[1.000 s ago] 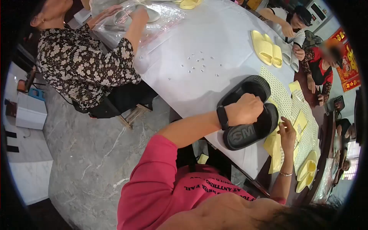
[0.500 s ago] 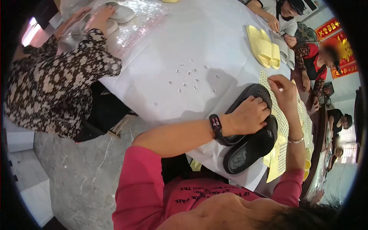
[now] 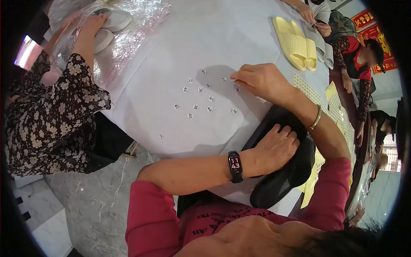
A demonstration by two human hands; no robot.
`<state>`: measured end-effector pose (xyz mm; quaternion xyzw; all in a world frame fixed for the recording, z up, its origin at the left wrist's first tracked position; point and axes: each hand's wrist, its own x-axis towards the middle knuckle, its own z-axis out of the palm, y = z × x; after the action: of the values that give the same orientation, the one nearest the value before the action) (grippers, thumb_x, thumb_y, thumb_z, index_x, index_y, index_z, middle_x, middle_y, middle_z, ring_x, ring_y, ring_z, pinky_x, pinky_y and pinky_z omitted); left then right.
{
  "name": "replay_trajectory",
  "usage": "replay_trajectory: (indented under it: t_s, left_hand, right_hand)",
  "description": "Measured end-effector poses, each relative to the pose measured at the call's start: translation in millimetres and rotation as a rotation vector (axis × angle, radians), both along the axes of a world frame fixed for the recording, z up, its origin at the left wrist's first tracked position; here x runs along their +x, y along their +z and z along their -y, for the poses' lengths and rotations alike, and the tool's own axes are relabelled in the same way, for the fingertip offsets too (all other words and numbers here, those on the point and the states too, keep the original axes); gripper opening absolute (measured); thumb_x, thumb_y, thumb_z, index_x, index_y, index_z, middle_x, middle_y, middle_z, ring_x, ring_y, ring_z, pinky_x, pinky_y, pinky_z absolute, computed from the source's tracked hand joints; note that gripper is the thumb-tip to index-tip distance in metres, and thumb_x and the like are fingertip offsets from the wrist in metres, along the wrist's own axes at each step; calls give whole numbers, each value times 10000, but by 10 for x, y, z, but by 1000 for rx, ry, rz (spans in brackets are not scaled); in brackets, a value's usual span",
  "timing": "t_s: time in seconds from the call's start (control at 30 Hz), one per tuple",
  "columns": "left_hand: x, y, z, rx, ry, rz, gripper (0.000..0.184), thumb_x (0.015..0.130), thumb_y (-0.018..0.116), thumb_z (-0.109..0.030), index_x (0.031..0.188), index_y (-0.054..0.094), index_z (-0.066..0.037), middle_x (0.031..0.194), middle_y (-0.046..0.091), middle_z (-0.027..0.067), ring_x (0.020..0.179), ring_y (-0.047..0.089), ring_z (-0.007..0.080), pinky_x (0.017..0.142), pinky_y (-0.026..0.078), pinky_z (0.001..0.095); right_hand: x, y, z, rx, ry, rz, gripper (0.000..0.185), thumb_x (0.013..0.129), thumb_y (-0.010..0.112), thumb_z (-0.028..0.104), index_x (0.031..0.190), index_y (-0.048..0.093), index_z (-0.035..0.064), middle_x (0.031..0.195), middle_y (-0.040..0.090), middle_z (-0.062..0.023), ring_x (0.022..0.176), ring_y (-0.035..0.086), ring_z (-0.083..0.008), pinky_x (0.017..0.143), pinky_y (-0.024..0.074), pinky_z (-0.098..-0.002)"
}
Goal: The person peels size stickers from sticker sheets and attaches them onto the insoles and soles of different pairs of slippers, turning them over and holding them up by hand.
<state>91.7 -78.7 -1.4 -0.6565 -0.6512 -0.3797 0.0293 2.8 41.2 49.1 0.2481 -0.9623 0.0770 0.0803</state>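
Observation:
A pair of black slippers lies at the table edge in front of me. My left hand, with a smartwatch on its wrist, lies over the slippers, fingers curled onto one of them. Small round number stickers are scattered on the white tablecloth. My right hand is above the right side of this scatter, thumb and fingers pressed together. Its fingertips are close to two stickers; anything pinched between them is too small to make out.
Yellow sticker sheets lie right of the slippers. Yellow slippers and grey ones stand farther back. At left, a person in a floral top handles light slippers over clear plastic. Other people sit along the right.
My right hand has moved left, from beside the yellow sheets to over the scattered stickers. My left hand stays on the black slippers. The person at left has shifted slightly.

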Motion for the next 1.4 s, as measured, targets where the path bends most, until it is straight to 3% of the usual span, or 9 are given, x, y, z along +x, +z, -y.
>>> replay_trajectory:
  t_s: [0.13, 0.37, 0.63, 0.73, 1.07, 1.13, 1.17, 1.27, 1.4]
  left_hand:
    - [-35, 35, -15, -23, -33, 56, 296, 709, 706, -205, 936, 629, -33, 918, 587, 90, 934, 551, 257, 796, 420, 367]
    - [-62, 66, 0, -32, -45, 81, 303, 693, 723, -206, 923, 623, -36, 921, 588, 91, 935, 550, 261, 798, 421, 372]
    - [-95, 133, 32, -47, -64, 62, 334, 693, 744, -233, 937, 625, -39, 927, 588, 83, 947, 553, 256, 798, 423, 376]
    - [-91, 137, 22, -45, -57, 61, 342, 691, 748, -237, 942, 624, -40, 938, 592, 84, 956, 556, 259, 801, 423, 376]
    - [-155, 207, 17, -105, -92, 72, 349, 707, 736, -260, 952, 629, -36, 975, 618, 108, 982, 576, 286, 831, 436, 402]
    - [-133, 188, 2, 25, -60, 127, 283, 721, 712, -228, 909, 641, -29, 912, 637, 141, 907, 609, 313, 796, 466, 430]
    - [-125, 172, -10, 33, -81, 120, 283, 721, 712, -228, 909, 641, -29, 912, 637, 141, 907, 609, 313, 796, 466, 430]
    - [-178, 203, -47, 139, -71, 228, 194, 753, 627, -220, 803, 637, -33, 811, 642, 129, 764, 626, 293, 693, 499, 420]
    - [-327, 410, -28, 294, -17, 199, 89, 762, 634, -141, 760, 615, -53, 764, 623, 101, 721, 611, 293, 637, 498, 404]
  right_hand:
    - [-162, 18, 30, 232, 196, 22, 120, 799, 549, 99, 909, 560, 51, 759, 583, -72, 649, 616, -268, 550, 494, -381]
    - [-218, -27, 45, 309, 273, -61, 99, 806, 549, 117, 883, 536, 55, 764, 554, -78, 613, 598, -274, 539, 484, -386]
    - [-177, 22, 89, -8, -24, -4, 118, 827, 649, 166, 878, 653, 59, 789, 650, -47, 659, 648, -236, 569, 506, -334]
    - [-123, 96, 210, 37, -116, 104, 128, 835, 608, 191, 867, 651, 75, 818, 651, -66, 711, 639, -292, 621, 520, -387]
    - [-146, 86, 213, -7, -121, 74, 94, 789, 632, 160, 818, 649, 72, 739, 649, -87, 663, 628, -284, 601, 505, -375]
    - [16, 263, 192, -278, -206, 202, 84, 812, 661, 97, 878, 652, 46, 740, 658, -55, 593, 611, -165, 563, 490, -285]
    - [146, 362, 199, -271, -227, 192, 84, 812, 661, 97, 878, 652, 46, 740, 658, -55, 593, 611, -165, 563, 490, -285]
    - [633, 585, 99, -975, -451, 476, 109, 889, 641, 117, 868, 647, 10, 740, 643, -16, 640, 587, -70, 574, 473, -211]
    - [1413, 690, -85, -1419, -536, 443, 101, 891, 657, 128, 922, 648, 32, 760, 646, -20, 648, 619, -81, 581, 497, -198]
